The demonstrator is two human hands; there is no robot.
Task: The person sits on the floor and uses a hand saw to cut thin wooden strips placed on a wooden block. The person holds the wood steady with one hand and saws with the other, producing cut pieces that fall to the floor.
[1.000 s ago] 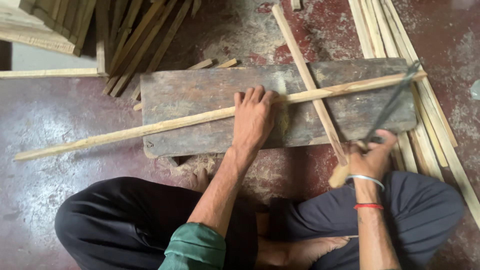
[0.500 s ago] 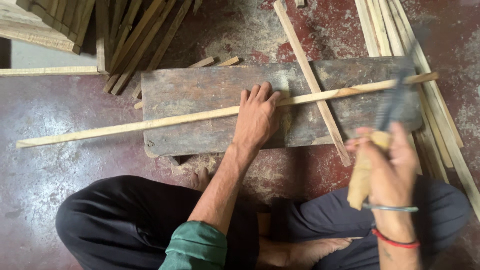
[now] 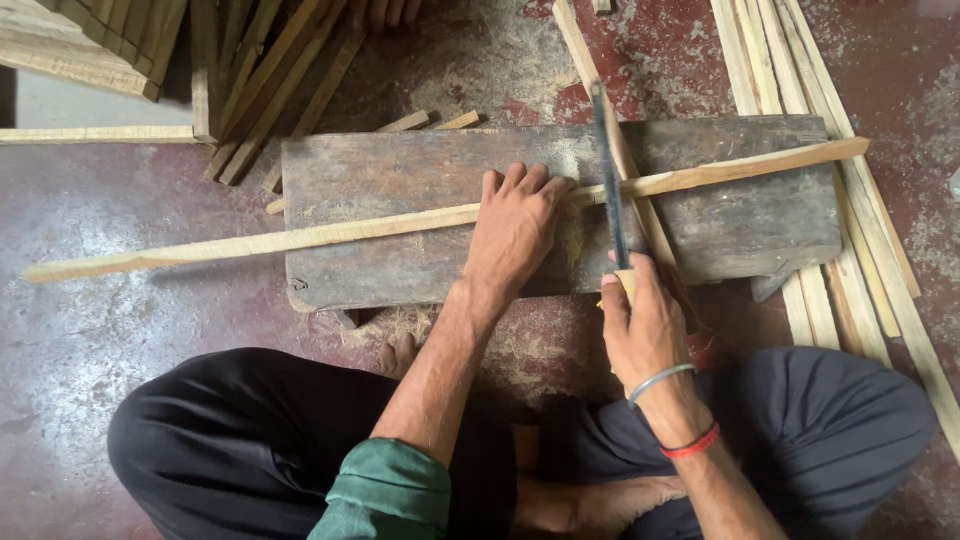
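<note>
- The left hand presses flat, fingers spread, on a long thin wooden strip, pinning it across a worn plank that lies on the red floor.
- The right hand is clenched round the pale handle of a saw, whose dark blade stands across the strip just beside the left fingertips.
- The strip runs from far left of the plank to past its right end, under the left palm and touching the blade.
- Risk, as I judge it: the blade sits very close to the left fingers, so a slip or jump of the saw could cut them.
- The strip overhangs well to the left unsupported; if the palm eases, it could swing or bind the blade.
- A second strip lies slantwise under the saw and could catch the teeth.
- More strips lie stacked at the right.
</note>
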